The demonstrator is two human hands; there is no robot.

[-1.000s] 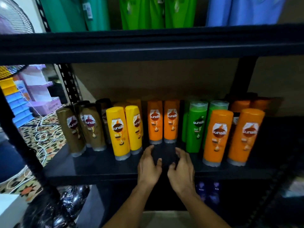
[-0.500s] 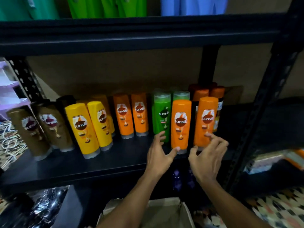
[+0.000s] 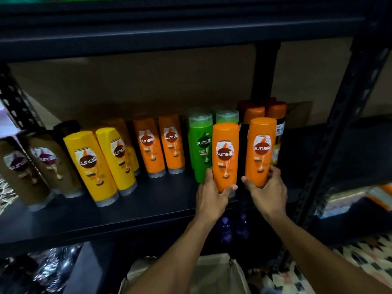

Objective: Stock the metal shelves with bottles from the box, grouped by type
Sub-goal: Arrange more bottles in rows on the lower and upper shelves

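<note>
While both are upright at the right part of the black metal shelf [image 3: 148, 209], the left hand [image 3: 212, 194] grips the bottom of the left orange bottle [image 3: 225, 153] and the right hand [image 3: 267, 194] grips the bottom of the right orange bottle [image 3: 262, 149]. The left orange bottle is just in front of a green bottle [image 3: 200, 145].

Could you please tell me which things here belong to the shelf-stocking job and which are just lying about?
Job: left hand gripping left orange bottle; right hand gripping right orange bottle; green bottle; yellow bottles; brown bottles; shelf.
Lying about: black bag; patterned floor.
</note>
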